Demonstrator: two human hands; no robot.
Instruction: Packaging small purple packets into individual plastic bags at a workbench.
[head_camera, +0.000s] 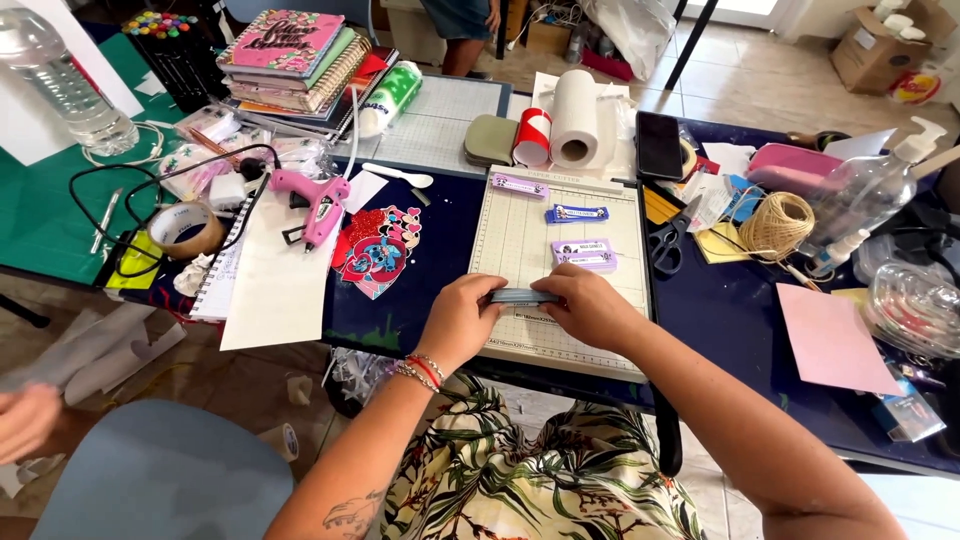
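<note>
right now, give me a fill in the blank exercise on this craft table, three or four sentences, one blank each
1. The left hand and right hand together hold a flat grey strip over the gridded ____.
2. The glue gun lying on the white paper is ____ in colour.
3. The scissors lie just to the ____ of the cutting board.
4. Beside the scissors sits a ball of ____.

Missing words: cutting board; pink; right; twine
</note>
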